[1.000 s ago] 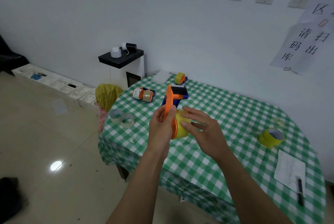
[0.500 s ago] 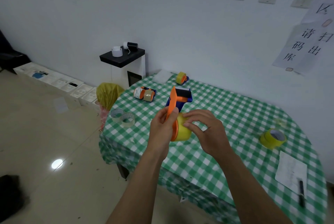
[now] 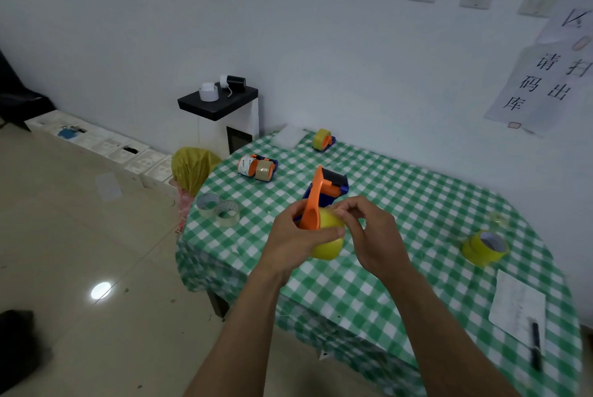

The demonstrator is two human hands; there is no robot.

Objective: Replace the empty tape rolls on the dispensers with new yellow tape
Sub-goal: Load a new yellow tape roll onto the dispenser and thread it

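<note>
An orange and blue tape dispenser [image 3: 324, 194] with a yellow tape roll [image 3: 329, 238] on it is held up above the green checked table [image 3: 401, 204]. My left hand [image 3: 295, 236] grips the dispenser, its thumb lying across the yellow roll. My right hand [image 3: 369, 233] pinches at the top edge of that roll with curled fingers. A spare yellow tape roll [image 3: 484, 247] lies on the table at the right. Two more dispensers lie farther back: one with a brownish roll [image 3: 258, 167], one with a yellow roll [image 3: 323, 139].
Two clear tape rolls [image 3: 218, 209] sit at the table's left edge. A paper sheet [image 3: 513, 303] and black pen [image 3: 535, 345] lie at the right front. A yellow bag [image 3: 192, 165] and a white cabinet [image 3: 221, 120] stand left of the table, against the wall.
My right hand's fingers went from spread beside the roll to curled, pinching at its top edge. My left thumb has moved across the roll. The dispenser stays held above the table.
</note>
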